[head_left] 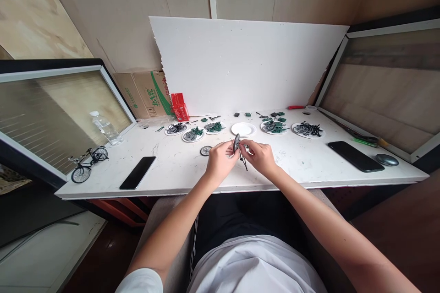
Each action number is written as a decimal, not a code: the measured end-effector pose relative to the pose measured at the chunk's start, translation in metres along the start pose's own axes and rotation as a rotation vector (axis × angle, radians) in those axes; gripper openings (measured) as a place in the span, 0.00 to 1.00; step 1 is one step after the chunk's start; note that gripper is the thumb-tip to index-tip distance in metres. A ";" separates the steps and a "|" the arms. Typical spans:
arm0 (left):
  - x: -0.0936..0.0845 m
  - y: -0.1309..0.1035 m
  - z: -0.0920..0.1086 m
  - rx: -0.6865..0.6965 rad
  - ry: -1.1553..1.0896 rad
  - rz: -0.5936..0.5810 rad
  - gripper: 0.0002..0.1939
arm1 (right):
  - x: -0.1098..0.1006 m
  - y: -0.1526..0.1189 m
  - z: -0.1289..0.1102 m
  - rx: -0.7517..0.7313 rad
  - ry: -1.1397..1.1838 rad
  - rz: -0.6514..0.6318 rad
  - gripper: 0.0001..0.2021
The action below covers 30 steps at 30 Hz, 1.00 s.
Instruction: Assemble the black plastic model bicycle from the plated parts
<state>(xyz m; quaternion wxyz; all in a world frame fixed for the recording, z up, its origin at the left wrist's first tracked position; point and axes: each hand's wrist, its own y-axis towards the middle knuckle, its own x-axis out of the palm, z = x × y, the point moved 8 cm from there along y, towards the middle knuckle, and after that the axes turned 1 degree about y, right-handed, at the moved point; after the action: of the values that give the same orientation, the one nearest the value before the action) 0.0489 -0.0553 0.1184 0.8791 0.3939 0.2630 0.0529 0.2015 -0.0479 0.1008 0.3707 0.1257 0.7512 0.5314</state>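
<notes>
My left hand [220, 161] pinches a small spoked model bicycle wheel [236, 142], seen nearly edge-on, just above the front half of the table. Against it, my right hand [260, 156] grips a thin black model bicycle frame [243, 162], whose slender end hangs below the fingers. The fingertips of both hands meet and cover where the two parts touch, so I cannot tell if they are joined. Another spoked wheel [205, 150] lies flat on the white table [178, 171], left of my left hand.
Beyond the hands stand a white plate [241, 129] and plates of green parts [274, 127] and black parts [308, 129]. A complete model bicycle [90, 163], a bottle [106, 128] and a phone [138, 172] are left. Another phone [355, 156] and a mouse [387, 160] lie right.
</notes>
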 end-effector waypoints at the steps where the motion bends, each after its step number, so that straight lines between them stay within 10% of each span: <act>1: 0.000 0.000 0.000 0.006 0.010 0.001 0.10 | 0.000 0.000 0.000 -0.001 0.013 0.002 0.13; 30: 0.009 -0.009 -0.004 0.249 0.336 0.029 0.13 | 0.034 -0.015 0.030 0.797 0.756 -0.107 0.27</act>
<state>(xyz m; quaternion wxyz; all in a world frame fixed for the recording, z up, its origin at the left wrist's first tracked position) 0.0539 -0.0563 0.1061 0.7665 0.4890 0.4047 0.0976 0.2018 -0.0134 0.0681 0.0254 0.0185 0.9804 0.1947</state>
